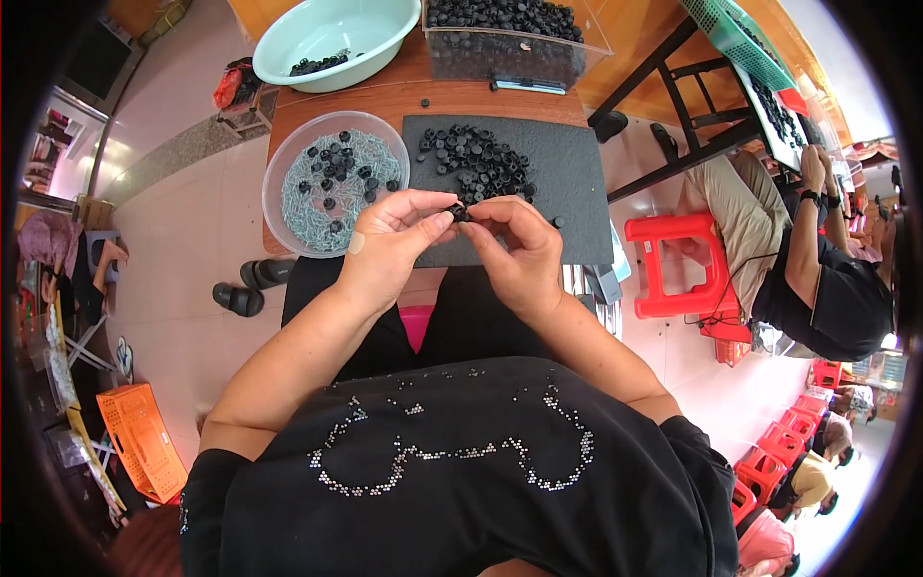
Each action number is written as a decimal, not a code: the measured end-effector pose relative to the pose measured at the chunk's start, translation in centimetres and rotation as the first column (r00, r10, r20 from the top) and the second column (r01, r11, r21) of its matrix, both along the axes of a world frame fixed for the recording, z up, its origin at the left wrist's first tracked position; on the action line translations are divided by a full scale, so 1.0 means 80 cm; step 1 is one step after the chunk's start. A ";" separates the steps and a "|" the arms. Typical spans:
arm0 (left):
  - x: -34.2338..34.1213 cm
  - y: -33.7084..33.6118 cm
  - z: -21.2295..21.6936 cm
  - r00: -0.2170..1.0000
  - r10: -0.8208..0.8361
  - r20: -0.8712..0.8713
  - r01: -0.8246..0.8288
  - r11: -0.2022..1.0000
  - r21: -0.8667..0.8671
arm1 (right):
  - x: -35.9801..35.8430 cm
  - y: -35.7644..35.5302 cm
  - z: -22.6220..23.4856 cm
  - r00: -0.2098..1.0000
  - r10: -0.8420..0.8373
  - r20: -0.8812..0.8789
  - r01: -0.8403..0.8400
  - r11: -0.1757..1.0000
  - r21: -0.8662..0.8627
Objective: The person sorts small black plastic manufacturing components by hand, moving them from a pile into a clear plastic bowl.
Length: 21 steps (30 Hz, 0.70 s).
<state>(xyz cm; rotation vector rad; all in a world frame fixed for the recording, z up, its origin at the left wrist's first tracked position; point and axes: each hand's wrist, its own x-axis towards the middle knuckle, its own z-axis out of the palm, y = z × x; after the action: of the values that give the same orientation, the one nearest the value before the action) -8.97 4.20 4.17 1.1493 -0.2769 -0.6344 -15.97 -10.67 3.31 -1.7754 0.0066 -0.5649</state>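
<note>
Head view, showing a small black part (pixel 460 212) pinched at the fingertips of both hands, over the near half of the dark mat (pixel 567 159). Gripped from the left by thumb and forefinger of the left hand (pixel 389 238); met from the right by thumb and forefinger of the right hand (pixel 524 252). Set right between the two, about equally near to each. Cannot tell its long axis: too small, and mostly covered by fingertips. Just beyond, away from the body, see a loose heap of black caps (pixel 476 157) on the mat. To the left, nearer the left hand, find a round tub (pixel 270 188) of thin silvery pins (pixel 306 204), with black pieces (pixel 334 165) scattered on top. Past the right knuckles, note a stray cap (pixel 558 222) near the mat's edge.
</note>
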 end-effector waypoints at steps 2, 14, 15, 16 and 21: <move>-0.001 0.000 0.001 0.999 0.007 -0.041 -0.008 1.000 -0.026 | 0.000 -0.001 -0.001 0.999 0.013 0.052 -0.011 1.000 -0.025; 0.000 0.001 0.000 0.970 -0.049 -0.237 0.015 0.989 -0.144 | 0.001 0.000 0.009 0.977 -0.006 0.211 0.042 0.985 -0.165; 0.002 0.002 -0.003 0.958 -0.079 -0.275 0.032 0.985 -0.171 | 0.001 0.000 0.009 0.978 -0.005 0.211 0.041 0.986 -0.164; 0.002 0.002 -0.004 0.944 -0.109 -0.312 0.047 0.979 -0.198 | 0.001 0.000 0.008 0.979 -0.004 0.205 0.034 0.990 -0.140; 0.004 0.002 -0.003 0.907 -0.167 -0.386 0.068 0.964 -0.256 | 0.001 0.000 0.007 0.979 -0.003 0.203 0.028 0.993 -0.118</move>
<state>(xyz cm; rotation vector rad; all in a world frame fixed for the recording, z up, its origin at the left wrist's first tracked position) -8.63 4.36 3.92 0.7507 -0.0630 -0.9061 -15.89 -10.69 3.90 -1.8277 -0.1579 -0.7690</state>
